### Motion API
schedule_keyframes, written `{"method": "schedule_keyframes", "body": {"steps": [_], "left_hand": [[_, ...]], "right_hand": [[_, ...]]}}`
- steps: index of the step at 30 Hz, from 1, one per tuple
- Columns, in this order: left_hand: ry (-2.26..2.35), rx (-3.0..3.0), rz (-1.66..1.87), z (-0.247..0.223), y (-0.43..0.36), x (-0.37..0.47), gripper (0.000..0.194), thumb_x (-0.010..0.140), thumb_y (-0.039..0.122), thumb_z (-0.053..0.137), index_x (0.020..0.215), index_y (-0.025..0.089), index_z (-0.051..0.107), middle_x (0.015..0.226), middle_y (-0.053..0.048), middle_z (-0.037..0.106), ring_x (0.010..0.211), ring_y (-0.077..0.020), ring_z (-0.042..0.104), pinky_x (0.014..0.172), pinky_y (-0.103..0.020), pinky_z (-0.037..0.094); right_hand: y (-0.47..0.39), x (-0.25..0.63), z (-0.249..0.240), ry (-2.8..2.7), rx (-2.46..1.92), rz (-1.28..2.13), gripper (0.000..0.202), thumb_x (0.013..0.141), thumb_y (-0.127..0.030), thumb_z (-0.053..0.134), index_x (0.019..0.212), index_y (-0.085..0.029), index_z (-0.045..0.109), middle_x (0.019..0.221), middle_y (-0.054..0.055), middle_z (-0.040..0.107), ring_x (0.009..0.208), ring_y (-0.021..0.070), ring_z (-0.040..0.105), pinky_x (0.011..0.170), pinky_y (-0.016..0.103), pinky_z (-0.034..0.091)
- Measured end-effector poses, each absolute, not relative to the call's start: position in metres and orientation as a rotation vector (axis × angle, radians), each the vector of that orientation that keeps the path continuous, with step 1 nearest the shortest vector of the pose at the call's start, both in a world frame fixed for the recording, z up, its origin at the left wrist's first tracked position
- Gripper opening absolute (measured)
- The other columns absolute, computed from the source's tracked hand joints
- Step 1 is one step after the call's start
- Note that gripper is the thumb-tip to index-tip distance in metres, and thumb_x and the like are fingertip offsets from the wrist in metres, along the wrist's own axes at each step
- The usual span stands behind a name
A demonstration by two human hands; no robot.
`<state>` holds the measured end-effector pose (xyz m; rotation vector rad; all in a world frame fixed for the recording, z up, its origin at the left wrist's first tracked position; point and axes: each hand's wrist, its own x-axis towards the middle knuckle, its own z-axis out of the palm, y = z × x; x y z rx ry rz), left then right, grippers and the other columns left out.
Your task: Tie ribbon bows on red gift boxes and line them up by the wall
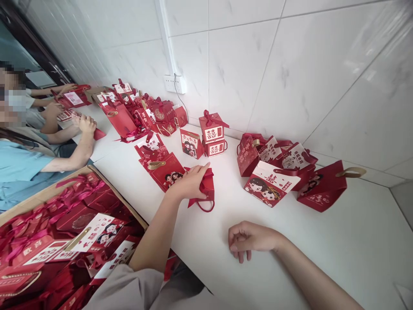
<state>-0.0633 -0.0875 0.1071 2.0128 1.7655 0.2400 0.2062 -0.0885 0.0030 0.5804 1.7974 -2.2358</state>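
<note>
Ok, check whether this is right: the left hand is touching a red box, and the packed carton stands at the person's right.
The side is wrong: the head view shows the packed carton at the person's left. The left hand does touch a red box.

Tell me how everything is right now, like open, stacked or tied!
Left hand: over a small red gift box, grip unclear
Right hand: empty, loosely curled
Cardboard carton: open, heaped with wedding gift boxes
Upper double-happiness box: stacked on lower double-happiness box
Ribbon bow: tied
Wall socket: cable attached
</note>
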Motion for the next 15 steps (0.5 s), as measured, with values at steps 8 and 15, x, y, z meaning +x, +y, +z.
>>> {"method": "schedule_keyframes", "body": {"steps": [8, 15], "left_hand": [[1.655, 2.011, 0.387, 0.11, -0.172, -0.036, 0.092, 0.06, 0.048, 0.079, 0.14, 0.026, 0.041, 0.132, -0.011, 0.051, 0.119, -0.0314, 0.052, 0.101, -0.041, 0.045], [1.886, 1.796, 0.445, 0.126, -0.246, -0.044, 0.095, 0.062, 0.042, 0.079, 0.145, 0.027, 0.035, 0.135, -0.011, 0.051, 0.121, -0.0303, 0.053, 0.104, -0.042, 0.046]], "right_hand": [[-0.089, 0.207, 0.002, 1.74, 0.56, -2.299, 0.037, 0.078, -0.049, 0.072, 0.088, -0.015, 0.061, 0.082, 0.004, 0.07, 0.07, 0.0161, 0.071, 0.052, 0.021, 0.053], [-0.091, 0.211, 0.003, 1.769, 0.56, -2.308, 0.033, 0.083, -0.046, 0.069, 0.088, -0.015, 0.06, 0.083, 0.005, 0.069, 0.072, 0.0169, 0.07, 0.052, 0.021, 0.052]]}}
